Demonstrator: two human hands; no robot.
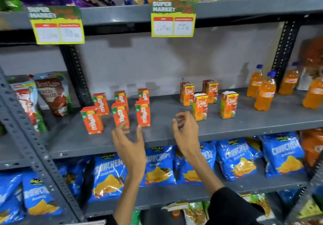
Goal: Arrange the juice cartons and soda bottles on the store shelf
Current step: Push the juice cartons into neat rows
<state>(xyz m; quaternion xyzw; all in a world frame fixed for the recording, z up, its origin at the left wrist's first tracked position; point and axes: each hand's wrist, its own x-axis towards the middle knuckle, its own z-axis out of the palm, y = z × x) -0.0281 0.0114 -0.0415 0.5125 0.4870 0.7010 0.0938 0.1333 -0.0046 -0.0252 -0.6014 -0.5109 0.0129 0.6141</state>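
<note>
On the grey middle shelf [174,133] stand several small red-orange juice cartons [142,113] in two rows at the left. To their right stands a group of orange-yellow juice cartons [200,106]. Orange soda bottles [264,93] with blue caps stand at the far right of the same shelf. My left hand [130,144] hovers open just in front of the red-orange cartons, its fingertips near the front middle carton. My right hand [186,132] is open with curled fingers, a little in front of the orange-yellow cartons. Neither hand holds anything.
Tomato sauce pouches [54,93] stand at the shelf's left. Blue chip bags [239,160] fill the shelf below. Price tags [173,19] hang from the upper shelf edge. A slotted upright [31,137] crosses at the left. Bare shelf lies between the carton groups.
</note>
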